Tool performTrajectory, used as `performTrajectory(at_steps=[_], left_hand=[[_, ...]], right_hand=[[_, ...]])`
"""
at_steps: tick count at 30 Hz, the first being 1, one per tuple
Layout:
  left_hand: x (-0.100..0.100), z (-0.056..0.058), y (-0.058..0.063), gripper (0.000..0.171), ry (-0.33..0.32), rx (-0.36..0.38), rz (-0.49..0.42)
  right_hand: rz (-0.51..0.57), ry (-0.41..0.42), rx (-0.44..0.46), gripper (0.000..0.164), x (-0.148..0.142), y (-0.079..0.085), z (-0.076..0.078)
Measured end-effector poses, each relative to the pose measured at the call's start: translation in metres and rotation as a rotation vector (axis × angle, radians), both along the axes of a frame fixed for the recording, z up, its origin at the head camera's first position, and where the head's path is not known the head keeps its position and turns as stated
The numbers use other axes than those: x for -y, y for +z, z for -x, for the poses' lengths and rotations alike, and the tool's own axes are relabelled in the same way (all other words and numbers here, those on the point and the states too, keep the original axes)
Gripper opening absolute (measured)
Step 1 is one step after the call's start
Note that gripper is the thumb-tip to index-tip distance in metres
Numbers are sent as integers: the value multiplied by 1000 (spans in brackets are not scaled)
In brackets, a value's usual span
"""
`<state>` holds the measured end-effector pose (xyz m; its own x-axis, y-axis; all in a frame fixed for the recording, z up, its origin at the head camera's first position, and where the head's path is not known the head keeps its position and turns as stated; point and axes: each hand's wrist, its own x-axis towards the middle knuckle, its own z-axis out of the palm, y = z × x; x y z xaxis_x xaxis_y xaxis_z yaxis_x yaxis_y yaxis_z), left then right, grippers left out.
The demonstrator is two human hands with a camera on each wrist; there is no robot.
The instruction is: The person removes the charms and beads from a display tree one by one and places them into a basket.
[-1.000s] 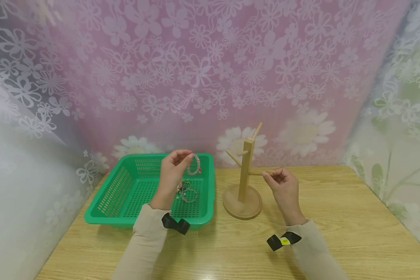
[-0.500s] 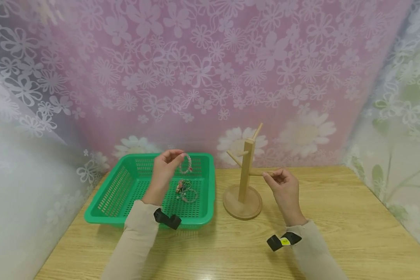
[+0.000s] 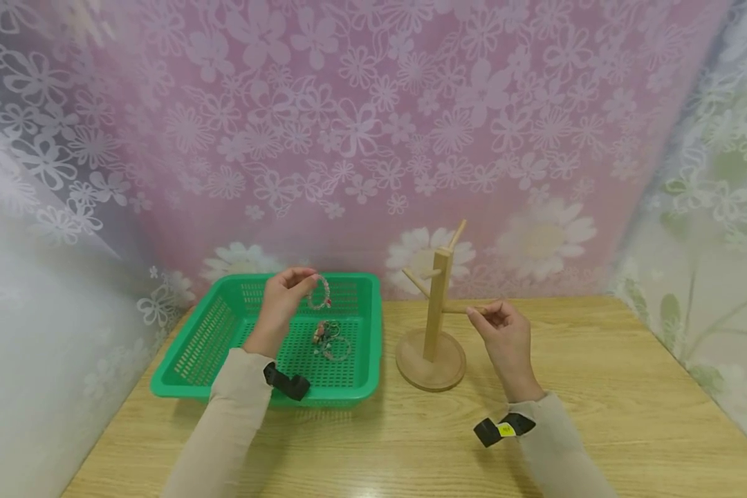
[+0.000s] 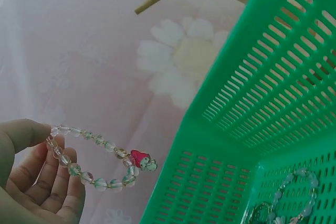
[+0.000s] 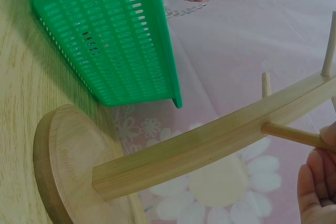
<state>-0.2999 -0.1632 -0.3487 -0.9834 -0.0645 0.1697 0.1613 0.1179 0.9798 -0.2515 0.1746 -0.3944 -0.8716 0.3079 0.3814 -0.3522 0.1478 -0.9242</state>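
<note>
Between thumb and fingers, my left hand (image 3: 281, 308) pinches a clear bead bracelet (image 4: 96, 184) that hangs over the green basket (image 3: 373, 332). Pale green beads and a small red-and-white character charm (image 4: 143, 159) show on it in the left wrist view. My right hand (image 3: 504, 342) pinches the outer end of a peg (image 5: 294, 134) on a wooden peg stand (image 3: 436, 304). This stand is upright on its round base (image 3: 431, 377), and its pegs carry nothing. More bracelets (image 3: 336, 348) lie together on the basket floor, below and right of my left hand.
The basket stands on a wood-grain table (image 3: 411, 443), left of the peg stand. A pink flowered backdrop (image 3: 373, 138) rises behind the table's far edge. Pale flowered sheets close off both sides.
My left hand has moved left over the basket with the bracelet, which hangs farther from the stand. The right hand has stayed at the peg.
</note>
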Motion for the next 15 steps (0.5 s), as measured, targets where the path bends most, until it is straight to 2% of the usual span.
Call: performTrajectory(at_steps=[6, 15], left_hand=[[7, 6, -5, 28, 3, 68, 12], [20, 14, -8, 38, -19, 143, 7]], right_hand=[[6, -2, -17, 19, 0, 1, 1], [22, 8, -1, 19, 1, 0, 2]])
